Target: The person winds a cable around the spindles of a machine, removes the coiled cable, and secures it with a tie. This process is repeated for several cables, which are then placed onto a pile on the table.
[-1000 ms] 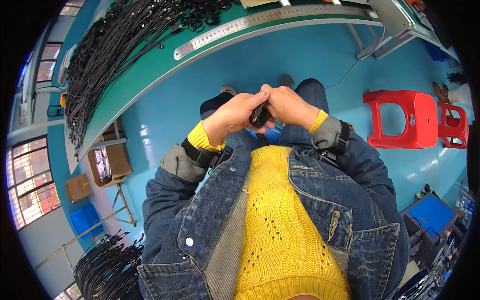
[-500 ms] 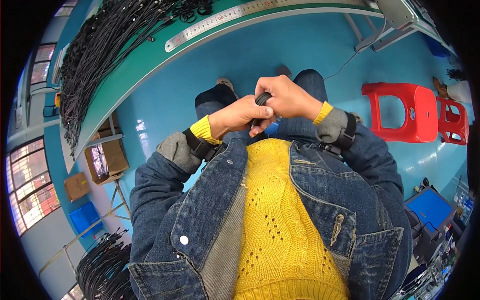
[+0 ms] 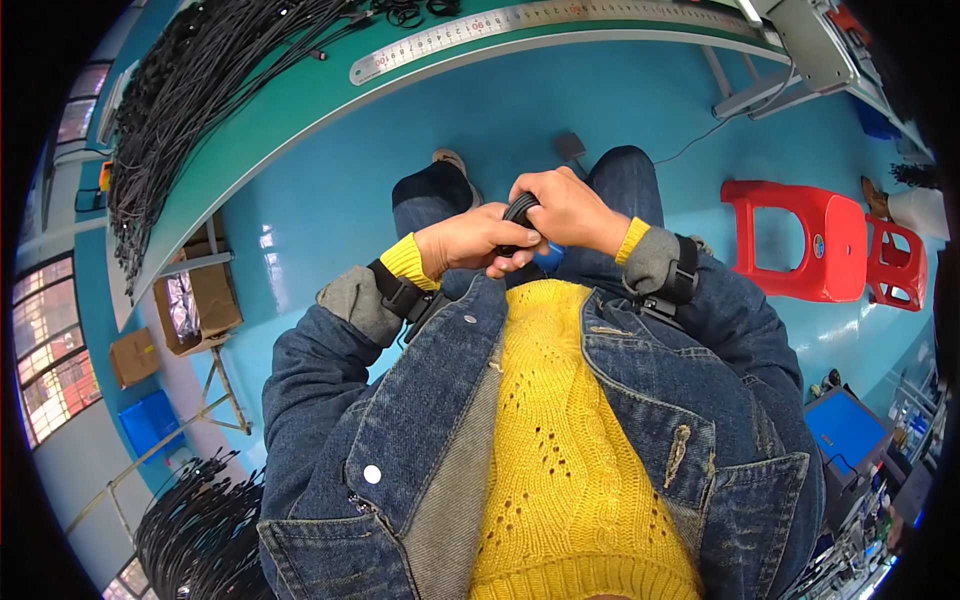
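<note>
Both hands meet in front of my chest, above my knees. My left hand (image 3: 470,243) and my right hand (image 3: 572,210) are closed together around a small coil of black cable (image 3: 519,209), of which only a short curved piece shows between the fingers. A bit of something blue (image 3: 548,256) peeks out just under the hands. Yellow cuffs and black wrist straps show on both arms.
A green workbench (image 3: 300,110) curves across the top, with a long steel ruler (image 3: 560,25) and a mass of black cables (image 3: 180,90) on it. Two red plastic stools (image 3: 800,240) stand at the right. Cardboard boxes (image 3: 195,300) sit under the bench at the left. More black cables (image 3: 200,525) lie at lower left.
The hands stay clasped on the cable coil and have turned it a little; the view has shifted slightly, bringing the hands lower and nearer my chest.
</note>
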`<state>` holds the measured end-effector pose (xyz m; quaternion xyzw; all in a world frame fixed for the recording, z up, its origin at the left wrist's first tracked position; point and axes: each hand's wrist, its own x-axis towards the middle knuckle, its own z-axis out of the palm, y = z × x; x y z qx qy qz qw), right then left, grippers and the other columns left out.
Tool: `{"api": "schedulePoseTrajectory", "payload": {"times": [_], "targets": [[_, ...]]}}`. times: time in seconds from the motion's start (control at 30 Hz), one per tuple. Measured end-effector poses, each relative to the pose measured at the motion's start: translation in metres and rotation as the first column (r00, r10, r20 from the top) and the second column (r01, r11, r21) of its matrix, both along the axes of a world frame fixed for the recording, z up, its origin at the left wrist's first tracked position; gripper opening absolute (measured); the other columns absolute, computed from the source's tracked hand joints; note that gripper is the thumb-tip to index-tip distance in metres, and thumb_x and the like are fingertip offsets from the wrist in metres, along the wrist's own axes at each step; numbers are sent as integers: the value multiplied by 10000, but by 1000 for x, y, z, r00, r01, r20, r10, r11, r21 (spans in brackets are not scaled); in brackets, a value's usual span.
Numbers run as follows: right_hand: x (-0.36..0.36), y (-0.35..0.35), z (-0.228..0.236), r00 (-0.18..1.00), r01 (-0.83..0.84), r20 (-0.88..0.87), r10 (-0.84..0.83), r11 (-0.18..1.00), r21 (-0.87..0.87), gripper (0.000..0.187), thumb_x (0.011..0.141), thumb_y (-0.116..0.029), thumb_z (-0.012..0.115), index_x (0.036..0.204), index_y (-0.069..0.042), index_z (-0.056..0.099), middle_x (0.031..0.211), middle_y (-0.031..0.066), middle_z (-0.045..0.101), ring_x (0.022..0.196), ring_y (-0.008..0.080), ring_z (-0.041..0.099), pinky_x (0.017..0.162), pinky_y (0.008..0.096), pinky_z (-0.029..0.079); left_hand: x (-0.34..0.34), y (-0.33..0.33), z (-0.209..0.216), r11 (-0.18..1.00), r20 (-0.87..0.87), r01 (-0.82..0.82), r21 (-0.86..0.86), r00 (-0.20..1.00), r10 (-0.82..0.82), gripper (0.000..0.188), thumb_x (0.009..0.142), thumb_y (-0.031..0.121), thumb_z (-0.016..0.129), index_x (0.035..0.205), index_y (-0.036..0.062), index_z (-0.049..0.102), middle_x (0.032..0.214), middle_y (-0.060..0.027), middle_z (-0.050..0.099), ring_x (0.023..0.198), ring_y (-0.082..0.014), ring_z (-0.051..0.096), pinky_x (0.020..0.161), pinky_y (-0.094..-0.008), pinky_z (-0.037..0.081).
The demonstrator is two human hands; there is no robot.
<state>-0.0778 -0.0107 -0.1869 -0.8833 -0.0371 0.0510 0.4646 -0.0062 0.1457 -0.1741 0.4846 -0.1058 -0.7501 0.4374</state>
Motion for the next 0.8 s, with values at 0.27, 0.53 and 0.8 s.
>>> {"api": "schedulePoseTrajectory", "payload": {"times": [0.27,0.53,0.8], "targets": [[21,13,0,988,-80,114,101,981,-174,232,670,-80,551,889,-22,601,699,193,609,660,360,601,612,429,480,-4,13,-3,961,5,-277,-4,961,277,98,841,130,538,826,35,520,648,3,475,510,-51,418,404,-177,321],[127,-1,75,855,123,517,24,961,-248,184,717,-163,631,853,-42,606,721,112,600,652,282,583,568,338,459,21,39,6,731,157,-639,-240,717,679,96,851,146,534,826,54,518,641,21,440,515,-47,407,415,-181,327],[202,3,65,671,414,714,-203,901,-133,133,754,-151,632,838,-48,643,679,77,580,583,208,556,518,294,424,49,39,42,538,176,-726,-428,517,838,71,851,115,524,855,47,502,664,11,436,532,-58,395,444,-197,325]]}}
